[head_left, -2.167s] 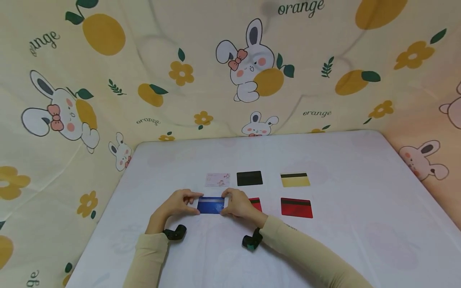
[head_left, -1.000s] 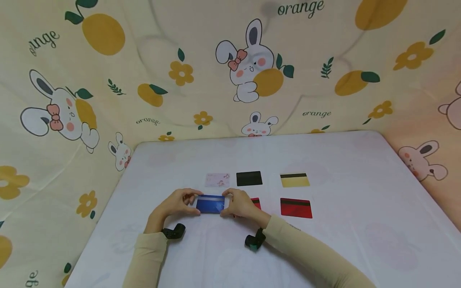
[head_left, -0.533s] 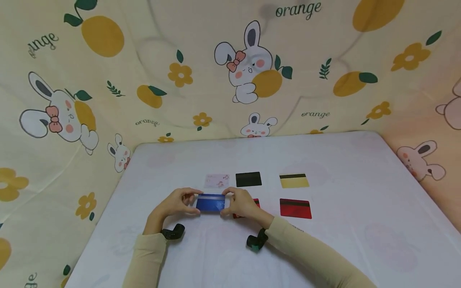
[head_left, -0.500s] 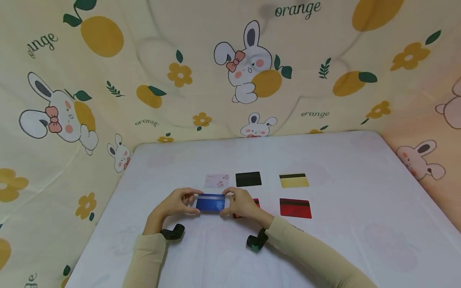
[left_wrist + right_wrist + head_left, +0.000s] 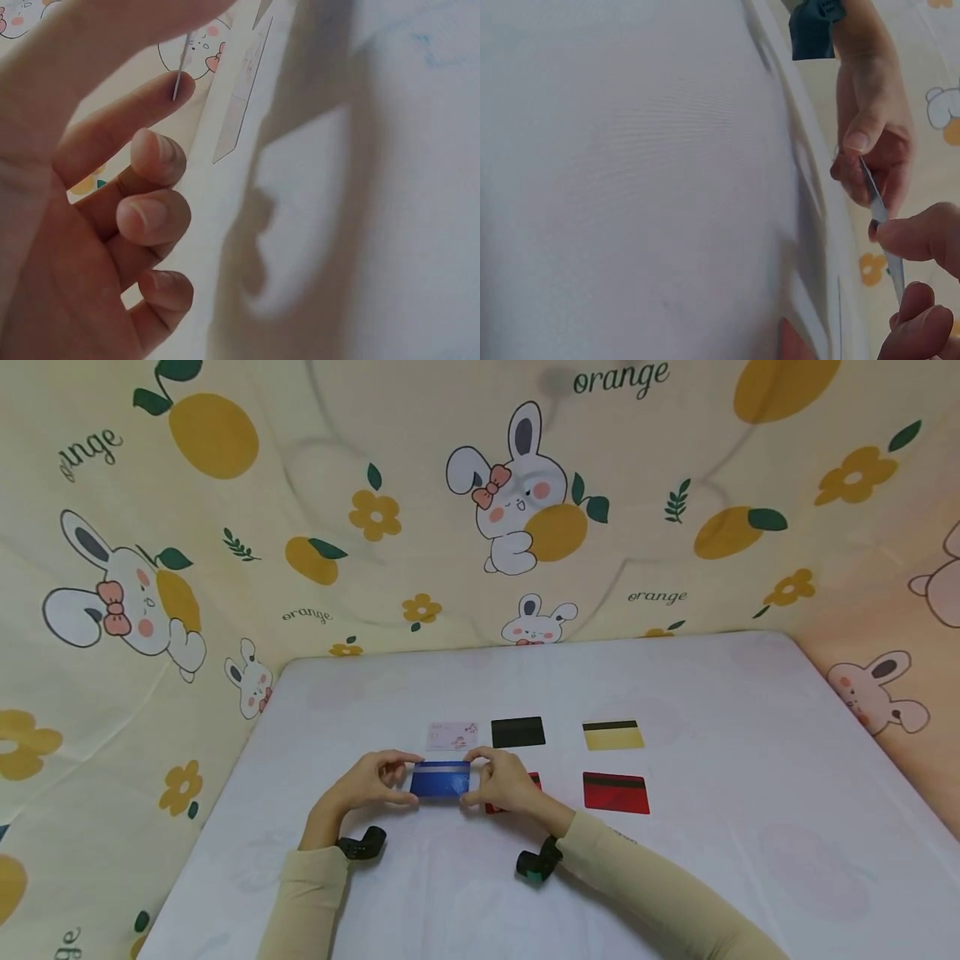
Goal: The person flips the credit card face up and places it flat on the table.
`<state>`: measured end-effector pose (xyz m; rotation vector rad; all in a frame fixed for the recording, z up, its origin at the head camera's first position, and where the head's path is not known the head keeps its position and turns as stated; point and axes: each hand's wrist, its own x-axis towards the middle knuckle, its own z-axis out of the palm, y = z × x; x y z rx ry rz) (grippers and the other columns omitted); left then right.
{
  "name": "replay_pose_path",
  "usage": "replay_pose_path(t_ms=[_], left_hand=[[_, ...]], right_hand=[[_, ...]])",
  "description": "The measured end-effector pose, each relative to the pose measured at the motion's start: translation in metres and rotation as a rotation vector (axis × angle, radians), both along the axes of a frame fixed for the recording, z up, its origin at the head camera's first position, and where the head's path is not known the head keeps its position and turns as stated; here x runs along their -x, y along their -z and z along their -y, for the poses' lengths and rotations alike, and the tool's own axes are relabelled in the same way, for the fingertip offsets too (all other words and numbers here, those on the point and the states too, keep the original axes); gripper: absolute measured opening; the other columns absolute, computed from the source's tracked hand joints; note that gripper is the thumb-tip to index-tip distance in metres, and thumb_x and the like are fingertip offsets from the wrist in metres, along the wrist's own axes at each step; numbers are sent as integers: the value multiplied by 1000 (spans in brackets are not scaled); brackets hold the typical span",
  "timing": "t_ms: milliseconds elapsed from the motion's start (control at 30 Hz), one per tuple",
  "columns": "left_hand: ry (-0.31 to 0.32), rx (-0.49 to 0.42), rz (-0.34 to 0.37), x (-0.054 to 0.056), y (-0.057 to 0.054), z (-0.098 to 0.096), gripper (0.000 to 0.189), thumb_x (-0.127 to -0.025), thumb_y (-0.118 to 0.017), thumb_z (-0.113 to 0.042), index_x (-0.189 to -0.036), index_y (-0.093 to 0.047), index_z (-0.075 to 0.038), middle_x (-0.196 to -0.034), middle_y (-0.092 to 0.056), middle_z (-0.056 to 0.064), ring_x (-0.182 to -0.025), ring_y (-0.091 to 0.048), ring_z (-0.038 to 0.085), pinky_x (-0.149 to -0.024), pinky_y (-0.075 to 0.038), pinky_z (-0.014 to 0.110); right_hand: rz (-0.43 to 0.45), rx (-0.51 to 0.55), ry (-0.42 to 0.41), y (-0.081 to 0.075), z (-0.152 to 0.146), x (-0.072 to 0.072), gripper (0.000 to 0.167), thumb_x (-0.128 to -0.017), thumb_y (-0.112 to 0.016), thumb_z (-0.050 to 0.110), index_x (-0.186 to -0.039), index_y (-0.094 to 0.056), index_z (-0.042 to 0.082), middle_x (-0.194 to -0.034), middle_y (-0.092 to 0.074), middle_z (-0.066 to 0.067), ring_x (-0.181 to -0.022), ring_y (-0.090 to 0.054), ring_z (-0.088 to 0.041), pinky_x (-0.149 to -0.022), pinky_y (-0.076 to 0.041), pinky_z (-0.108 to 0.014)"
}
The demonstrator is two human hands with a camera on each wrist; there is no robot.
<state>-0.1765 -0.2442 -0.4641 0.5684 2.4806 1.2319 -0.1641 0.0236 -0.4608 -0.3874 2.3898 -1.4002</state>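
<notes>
A blue bank card (image 5: 439, 780) with a pale stripe is held up between my two hands, tilted towards the head camera. My left hand (image 5: 373, 779) pinches its left end, thumb at the lower edge and index finger at the upper one. At the right end my right hand (image 5: 504, 781) grips it the same way. Seen edge-on in the right wrist view, the card (image 5: 876, 196) stands off the table. Behind and below my right hand lies a red card (image 5: 534, 779), mostly covered. The left hand's other fingers (image 5: 154, 217) curl loosely beneath the index finger.
Beyond the hands lie a pale pink flowered card (image 5: 452, 736), a black card (image 5: 517, 732) and a gold card (image 5: 613, 735). Another red card (image 5: 617, 793) with a dark stripe lies to the right. The white-covered table (image 5: 675, 877) meets a printed cloth (image 5: 420, 443) behind.
Both hands have raised the blue card slightly and its face has come up towards the camera. My right wrist has shifted a little right, showing a lower corner of the red card.
</notes>
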Motion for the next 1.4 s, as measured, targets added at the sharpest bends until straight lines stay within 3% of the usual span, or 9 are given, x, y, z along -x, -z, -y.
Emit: replay_pose_path(t_ms=[500, 800, 1033, 1233, 1400], left_hand=[[15, -22, 10, 2, 2, -8, 57, -69, -86, -17, -122, -65, -8, -82, -52, 8, -70, -42, 7, -62, -36, 18], [23, -48, -41, 0, 2, -11, 57, -69, -86, -17, -121, -65, -6, -80, -51, 2, -67, -41, 3, -59, -36, 18], [15, -27, -8, -2, 4, -12, 57, -70, -85, -17, -122, -64, -5, -80, -52, 7, -66, -41, 6, -59, -37, 17], [20, -10, -52, -3, 5, -14, 57, -69, -86, -13, -121, -64, -4, -86, -56, 16, -71, -46, 16, -63, -39, 19], [20, 21, -108, -4, 3, -15, 59, -68, -87, -12, -122, -64, -3, -98, -62, 19, -88, -55, 31, -75, -45, 30]], right_hand=[[-28, 88, -31, -5, -9, 3, 55, -70, -79, 8, -120, -56, 3, -52, -49, 7, -41, -40, -4, -45, -30, -18], [-16, 132, -27, -11, -12, 1, 56, -71, -78, 7, -122, -56, 3, -53, -50, 7, -43, -42, -5, -45, -32, -18], [-32, 162, -46, -14, -10, -1, 60, -70, -77, 9, -125, -55, 1, -54, -51, 7, -43, -42, -5, -45, -33, -19], [-50, 156, -49, -15, -8, -1, 61, -70, -78, 8, -125, -54, -2, -54, -52, 6, -45, -42, -6, -46, -31, -19], [-57, 150, -48, -16, -7, -1, 60, -69, -78, 8, -124, -55, -1, -54, -52, 5, -45, -42, -5, -46, -33, -20]])
